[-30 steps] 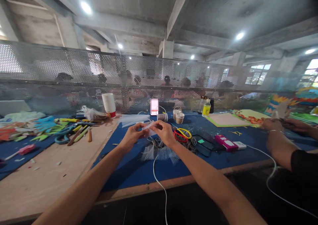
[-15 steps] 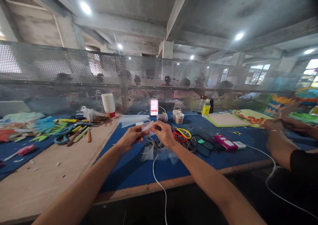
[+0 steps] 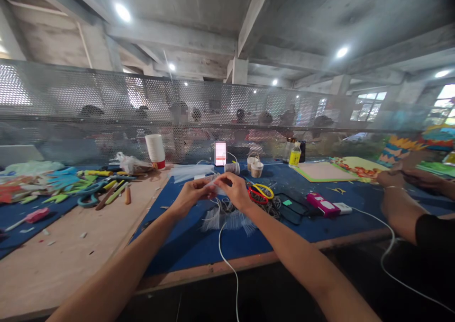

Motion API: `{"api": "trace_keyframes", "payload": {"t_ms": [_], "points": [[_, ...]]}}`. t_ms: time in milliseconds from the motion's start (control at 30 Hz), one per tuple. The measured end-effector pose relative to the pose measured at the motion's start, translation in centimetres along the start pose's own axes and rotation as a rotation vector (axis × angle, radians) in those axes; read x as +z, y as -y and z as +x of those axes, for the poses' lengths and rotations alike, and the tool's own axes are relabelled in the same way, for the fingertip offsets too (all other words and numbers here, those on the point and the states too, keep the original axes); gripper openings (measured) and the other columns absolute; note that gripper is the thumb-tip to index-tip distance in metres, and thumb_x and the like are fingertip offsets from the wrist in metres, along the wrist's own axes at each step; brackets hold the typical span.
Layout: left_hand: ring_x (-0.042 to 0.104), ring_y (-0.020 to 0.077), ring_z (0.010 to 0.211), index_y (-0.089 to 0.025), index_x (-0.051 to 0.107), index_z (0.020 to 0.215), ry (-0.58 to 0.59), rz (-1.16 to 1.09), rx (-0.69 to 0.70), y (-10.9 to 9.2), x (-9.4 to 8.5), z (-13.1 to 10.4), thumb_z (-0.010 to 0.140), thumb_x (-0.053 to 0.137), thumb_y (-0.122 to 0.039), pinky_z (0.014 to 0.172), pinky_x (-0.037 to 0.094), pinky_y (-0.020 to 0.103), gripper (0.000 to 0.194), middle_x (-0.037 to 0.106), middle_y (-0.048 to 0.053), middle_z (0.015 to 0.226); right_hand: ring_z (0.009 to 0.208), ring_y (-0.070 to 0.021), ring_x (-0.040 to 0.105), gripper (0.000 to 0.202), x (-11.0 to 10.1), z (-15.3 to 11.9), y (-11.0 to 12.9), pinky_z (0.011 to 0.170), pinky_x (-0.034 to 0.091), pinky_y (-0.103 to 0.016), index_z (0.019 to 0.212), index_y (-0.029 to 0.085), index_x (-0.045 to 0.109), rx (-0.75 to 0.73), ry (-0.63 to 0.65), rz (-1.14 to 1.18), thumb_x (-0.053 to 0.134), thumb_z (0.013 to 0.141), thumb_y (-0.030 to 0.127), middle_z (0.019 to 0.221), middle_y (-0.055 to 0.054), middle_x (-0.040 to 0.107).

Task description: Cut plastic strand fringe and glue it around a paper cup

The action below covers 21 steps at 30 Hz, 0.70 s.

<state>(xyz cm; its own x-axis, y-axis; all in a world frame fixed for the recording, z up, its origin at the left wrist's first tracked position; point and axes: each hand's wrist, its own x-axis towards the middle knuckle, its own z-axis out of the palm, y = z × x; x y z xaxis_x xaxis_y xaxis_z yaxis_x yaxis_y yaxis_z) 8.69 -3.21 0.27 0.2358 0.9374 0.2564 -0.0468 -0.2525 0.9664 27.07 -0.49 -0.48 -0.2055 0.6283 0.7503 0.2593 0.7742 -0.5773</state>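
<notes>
Over the blue mat, my left hand [image 3: 190, 195] pinches one end of a small piece of translucent white material [image 3: 212, 180]. The fingers of my right hand [image 3: 233, 188] are closed on its other end, so the piece runs between both hands. Its exact kind is too blurred to make out. Beneath the hands lie frayed translucent strips [image 3: 227, 220] and a tangle of grey wire [image 3: 224, 205]. Scissors with red handles [image 3: 258, 196] and a yellow-handled pair [image 3: 265, 190] sit just right of my right hand.
A lit phone [image 3: 220, 154] stands behind my hands, beside a white spool [image 3: 232, 167]. Stacked paper cups [image 3: 155, 150], foam scraps and tools lie left. A magenta box [image 3: 323, 204] and a white cable [image 3: 229, 265] lie nearer. At right is another person's arm [image 3: 400, 206].
My left hand has shifted slightly right, closer to my right hand, and its forearm has moved a little. Both hands keep hold of the translucent piece.
</notes>
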Motion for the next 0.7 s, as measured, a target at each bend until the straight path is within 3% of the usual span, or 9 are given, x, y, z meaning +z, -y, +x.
{"api": "trace_keyframes", "payload": {"t_ms": [267, 500, 700], "points": [[0.072, 0.0209, 0.074, -0.014, 0.073, 0.086, -0.029, -0.012, -0.035, 0.19, 0.04, 0.02, 0.07, 0.083, -0.049, 0.076, 0.057, 0.032, 0.039, 0.075, 0.006, 0.079, 0.073, -0.0156, 0.064, 0.025, -0.04, 0.01, 0.03, 0.071, 0.049, -0.024, 0.086, 0.018, 0.072, 0.055, 0.014, 0.037, 0.065, 0.089, 0.041, 0.081, -0.003, 0.072], [0.071, 0.0182, 0.065, -0.016, 0.069, 0.083, -0.057, -0.004, -0.017, 0.2, 0.54, -0.04, 0.072, 0.081, -0.049, 0.069, 0.057, 0.03, 0.037, 0.072, 0.002, 0.071, 0.072, -0.015, 0.063, 0.024, -0.11, 0.29, -0.1, 0.069, 0.048, -0.024, 0.087, 0.017, 0.072, 0.096, 0.045, 0.093, 0.065, 0.088, 0.04, 0.079, -0.002, 0.07], [0.069, 0.0155, 0.065, -0.016, 0.07, 0.083, -0.013, -0.078, -0.073, 0.48, 0.48, 0.0, 0.07, 0.084, -0.044, 0.069, 0.056, 0.027, 0.034, 0.071, 0.001, 0.073, 0.071, -0.015, 0.063, 0.022, -0.06, 0.12, 0.53, 0.068, 0.048, -0.024, 0.086, 0.018, 0.071, 0.105, 0.031, 0.068, 0.066, 0.087, 0.039, 0.077, -0.001, 0.07]]}}
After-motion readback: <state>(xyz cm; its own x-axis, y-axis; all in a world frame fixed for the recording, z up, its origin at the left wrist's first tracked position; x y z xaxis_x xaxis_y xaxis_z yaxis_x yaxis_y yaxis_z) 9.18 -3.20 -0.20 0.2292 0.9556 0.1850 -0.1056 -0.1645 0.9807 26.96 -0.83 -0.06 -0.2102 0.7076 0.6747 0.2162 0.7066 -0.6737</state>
